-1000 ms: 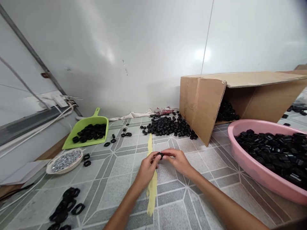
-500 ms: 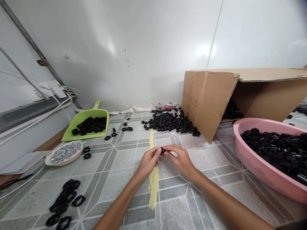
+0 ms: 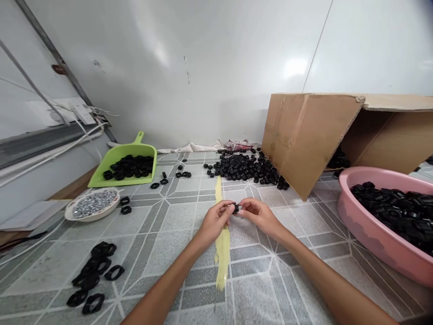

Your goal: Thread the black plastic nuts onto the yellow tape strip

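Observation:
Between my two hands is a small black plastic part [image 3: 236, 208], too small and covered to make out fully. My left hand [image 3: 216, 220] pinches it from the left with thumb and fingers. From the right, my right hand [image 3: 260, 215] has thumb and fingertips closed on its other side. Both hands are over the tiled surface [image 3: 176, 225], above a strip of yellow tape [image 3: 222, 262]. Behind them lies a pile of small black parts [image 3: 243, 166]. Several larger black rings [image 3: 93, 303] lie at the near left.
A green dustpan [image 3: 131, 150] with black rings and a white dish [image 3: 69, 212] of small shiny metal pieces stand on the left. On the right are an open cardboard box [image 3: 297, 140] and a pink basin [image 3: 352, 212] full of black parts. A white wall [image 3: 216, 81] rises behind.
The view has shifted slightly, so most things appear a little further right. My right-hand fingers have changed their hold on the black part, which stays between both hands.

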Action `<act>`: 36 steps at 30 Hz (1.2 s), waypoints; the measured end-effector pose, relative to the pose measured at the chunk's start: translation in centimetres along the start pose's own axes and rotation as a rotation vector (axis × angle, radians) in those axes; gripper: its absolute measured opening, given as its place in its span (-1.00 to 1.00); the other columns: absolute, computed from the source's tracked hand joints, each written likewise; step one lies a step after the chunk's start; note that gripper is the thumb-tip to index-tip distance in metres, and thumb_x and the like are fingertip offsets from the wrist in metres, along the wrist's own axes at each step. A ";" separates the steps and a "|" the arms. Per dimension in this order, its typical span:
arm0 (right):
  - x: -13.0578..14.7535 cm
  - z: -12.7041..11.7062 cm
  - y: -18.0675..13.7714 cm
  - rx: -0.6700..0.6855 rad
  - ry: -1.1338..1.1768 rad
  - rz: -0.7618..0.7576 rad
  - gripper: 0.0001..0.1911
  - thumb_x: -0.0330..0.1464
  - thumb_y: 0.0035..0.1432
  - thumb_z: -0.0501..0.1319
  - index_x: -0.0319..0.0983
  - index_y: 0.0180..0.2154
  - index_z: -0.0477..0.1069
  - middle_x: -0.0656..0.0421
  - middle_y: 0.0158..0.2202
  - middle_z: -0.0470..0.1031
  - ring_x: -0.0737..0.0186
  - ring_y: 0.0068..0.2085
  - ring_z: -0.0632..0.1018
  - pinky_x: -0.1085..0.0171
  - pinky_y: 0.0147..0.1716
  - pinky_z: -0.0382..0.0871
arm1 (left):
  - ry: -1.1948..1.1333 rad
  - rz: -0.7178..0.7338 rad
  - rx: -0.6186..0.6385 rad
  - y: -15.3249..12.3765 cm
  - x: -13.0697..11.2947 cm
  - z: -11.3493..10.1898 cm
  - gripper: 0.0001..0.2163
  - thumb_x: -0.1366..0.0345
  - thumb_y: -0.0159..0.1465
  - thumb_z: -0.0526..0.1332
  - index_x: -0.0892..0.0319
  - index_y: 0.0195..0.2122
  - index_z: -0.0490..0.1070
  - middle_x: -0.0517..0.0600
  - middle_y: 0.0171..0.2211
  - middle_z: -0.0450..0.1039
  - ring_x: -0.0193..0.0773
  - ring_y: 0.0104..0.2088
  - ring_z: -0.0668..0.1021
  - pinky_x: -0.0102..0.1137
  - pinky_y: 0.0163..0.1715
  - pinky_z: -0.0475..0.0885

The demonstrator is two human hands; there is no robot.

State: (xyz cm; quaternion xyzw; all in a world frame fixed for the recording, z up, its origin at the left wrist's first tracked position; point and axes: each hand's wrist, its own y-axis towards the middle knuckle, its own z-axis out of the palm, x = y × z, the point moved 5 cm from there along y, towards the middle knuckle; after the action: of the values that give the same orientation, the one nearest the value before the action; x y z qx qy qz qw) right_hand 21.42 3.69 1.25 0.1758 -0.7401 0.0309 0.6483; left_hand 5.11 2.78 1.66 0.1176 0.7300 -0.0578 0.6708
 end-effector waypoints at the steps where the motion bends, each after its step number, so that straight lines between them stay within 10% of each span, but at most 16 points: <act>1: 0.0 0.1 0.1 0.014 -0.006 0.004 -0.69 -0.14 0.14 0.33 -0.20 -0.18 0.47 0.21 -0.37 0.46 0.24 -0.34 0.45 0.28 -0.33 0.28 | 0.002 -0.001 0.008 0.0 0.0 0.0 -0.59 -0.01 0.28 0.22 0.23 -0.05 0.46 -0.05 -0.44 0.43 -0.36 -0.51 0.39 -0.45 -0.46 0.31; 4: 0.0 0.1 0.1 0.014 -0.036 0.028 -0.65 -0.10 0.26 0.19 -0.24 -0.37 0.47 0.17 -0.44 0.45 0.24 -0.37 0.44 0.27 -0.32 0.28 | 0.004 -0.016 0.033 0.0 0.3 0.1 -0.60 -0.01 0.28 0.22 0.21 -0.05 0.43 -0.01 -0.36 0.47 -0.37 -0.50 0.41 -0.44 -0.44 0.33; 9: -0.1 0.1 -0.1 0.018 0.021 0.022 -0.66 -0.14 0.13 0.34 -0.20 -0.14 0.45 0.23 -0.39 0.45 0.25 -0.34 0.45 0.30 -0.33 0.28 | 0.020 -0.013 0.033 0.0 0.4 0.1 -0.63 -0.01 0.30 0.19 0.19 -0.07 0.41 -0.06 -0.44 0.42 -0.36 -0.52 0.40 -0.45 -0.46 0.30; 14: 0.0 0.1 -0.3 -0.022 -0.087 0.048 -0.54 -0.06 0.31 0.11 -0.26 -0.45 0.47 0.18 -0.49 0.42 0.24 -0.39 0.43 0.27 -0.33 0.26 | 0.010 -0.022 0.047 -0.2 0.4 0.3 -0.63 0.00 0.29 0.21 0.17 -0.05 0.39 -0.03 -0.37 0.45 -0.36 -0.50 0.41 -0.44 -0.45 0.33; 18: 0.4 0.3 -0.3 -0.013 -0.022 0.035 -0.69 -0.11 0.19 0.28 -0.22 -0.20 0.48 0.21 -0.38 0.47 0.23 -0.33 0.45 0.28 -0.30 0.29 | 0.011 -0.027 0.020 -0.2 0.2 0.2 -0.64 -0.01 0.28 0.22 0.16 -0.06 0.40 -0.08 -0.46 0.41 -0.35 -0.52 0.40 -0.45 -0.45 0.31; 23: 0.0 0.3 -0.3 -0.013 -0.098 0.052 -0.52 -0.06 0.35 0.06 -0.25 -0.40 0.51 0.16 -0.43 0.45 0.21 -0.33 0.46 0.25 -0.27 0.29 | 0.011 -0.045 0.054 -0.4 0.0 0.3 -0.63 -0.02 0.27 0.22 0.14 -0.05 0.40 -0.02 -0.34 0.49 -0.35 -0.49 0.44 -0.44 -0.43 0.35; 28: 0.1 0.3 -0.3 0.017 -0.026 0.049 -0.65 -0.09 0.20 0.26 -0.21 -0.13 0.46 0.19 -0.32 0.50 0.21 -0.28 0.48 0.27 -0.26 0.31 | 0.017 -0.051 0.035 -0.5 -0.2 0.2 -0.62 -0.02 0.28 0.21 0.16 -0.04 0.40 -0.02 -0.37 0.49 -0.36 -0.51 0.42 -0.46 -0.45 0.34; 33: 0.0 0.1 -0.3 -0.001 -0.101 0.080 -0.52 -0.05 0.32 0.10 -0.26 -0.47 0.45 0.16 -0.45 0.47 0.22 -0.35 0.46 0.25 -0.27 0.30 | 0.010 -0.044 0.044 -0.4 -0.1 0.2 -0.63 0.00 0.29 0.22 0.16 -0.05 0.41 -0.01 -0.37 0.49 -0.36 -0.51 0.42 -0.46 -0.45 0.35; 36: 0.0 0.0 -0.2 0.024 -0.012 0.074 -0.67 -0.08 0.24 0.21 -0.22 -0.26 0.47 0.22 -0.43 0.44 0.25 -0.36 0.45 0.27 -0.31 0.29 | 0.005 -0.050 0.010 -0.4 0.0 0.1 -0.63 -0.01 0.28 0.22 0.16 -0.05 0.41 -0.03 -0.42 0.48 -0.36 -0.52 0.41 -0.46 -0.47 0.34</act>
State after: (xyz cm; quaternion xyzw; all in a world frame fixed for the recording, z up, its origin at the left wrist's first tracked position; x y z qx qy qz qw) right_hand 21.53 3.54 1.18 0.1561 -0.7497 0.0626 0.6400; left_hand 5.09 2.34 1.64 0.1027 0.7341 -0.0780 0.6667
